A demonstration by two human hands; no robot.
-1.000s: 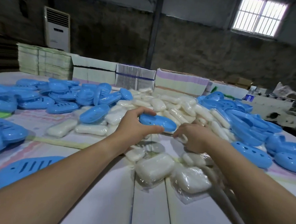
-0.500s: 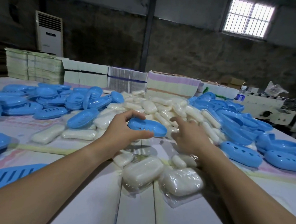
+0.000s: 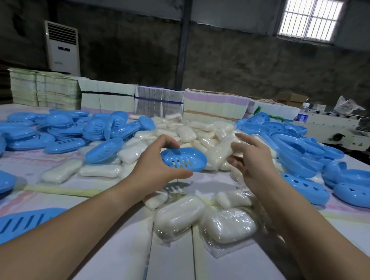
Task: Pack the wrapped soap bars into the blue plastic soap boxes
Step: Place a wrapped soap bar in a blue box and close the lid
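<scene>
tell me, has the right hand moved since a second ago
Yes. The right hand was curled low on the wrapped bars beside the blue soap box half; now it is lifted with fingers spread, reaching toward the soap pile behind.

No words or numbers clear enough to read, water bottle (image 3: 302,115) at the far right has a blue label too blurry to make out, white air cooler (image 3: 62,48) has a small dark panel, too tiny to read
</scene>
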